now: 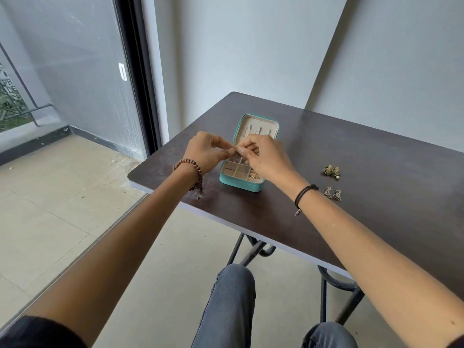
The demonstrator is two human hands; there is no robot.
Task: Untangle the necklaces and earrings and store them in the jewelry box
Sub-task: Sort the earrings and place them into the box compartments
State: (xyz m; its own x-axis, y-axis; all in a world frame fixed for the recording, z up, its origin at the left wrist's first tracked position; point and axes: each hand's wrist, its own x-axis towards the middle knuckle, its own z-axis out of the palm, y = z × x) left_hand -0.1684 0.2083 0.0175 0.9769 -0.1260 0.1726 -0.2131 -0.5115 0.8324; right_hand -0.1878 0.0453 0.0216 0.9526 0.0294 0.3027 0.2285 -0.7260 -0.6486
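We see a dark brown rectangular counter (364, 156) with a pale edge. Near its left end sits an open teal jewelry box (240, 185), its lid on the far side. Well to the right lie gold-and-green earrings (332, 170) and, nearer, silver triangular earrings (332, 193).

Both forearms are bare. The wrist behind the left hand (206, 153) wears a wooden bead bracelet (187, 161) of round brown beads, wound in more than one loop, with a darker pendant end (199, 194) hanging from it. The wrist behind the right hand (267, 159) wears a thin black cord bracelet (303, 192), knotted, with a small silver-coloured charm (297, 212) dangling below. Dark sleeves (37, 332) show at the upper arms. Faded blue-grey jeans (228, 310) cover both legs.
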